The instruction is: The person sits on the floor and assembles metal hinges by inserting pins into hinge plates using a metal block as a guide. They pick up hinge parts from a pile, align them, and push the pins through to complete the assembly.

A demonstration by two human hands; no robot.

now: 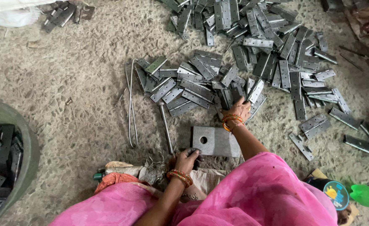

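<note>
The right hand (pixel 239 108) reaches far into the near edge of a big heap of grey metal hinges (pixel 243 54) spread over the rough floor (pixel 75 104), fingers curled on 1 hinge (pixel 255 90) that it grips there. The left hand (pixel 187 160) rests nearer the body, fingers bent over the near left corner of a flat steel plate (pixel 216 141) with 1 round hole; whether it grips anything I cannot tell. A thin metal rod (pixel 165 124) lies just left of the plate, a bent wire loop (pixel 131 104) farther left, and a green tub (pixel 19 138) of dark parts at the left edge.
</note>
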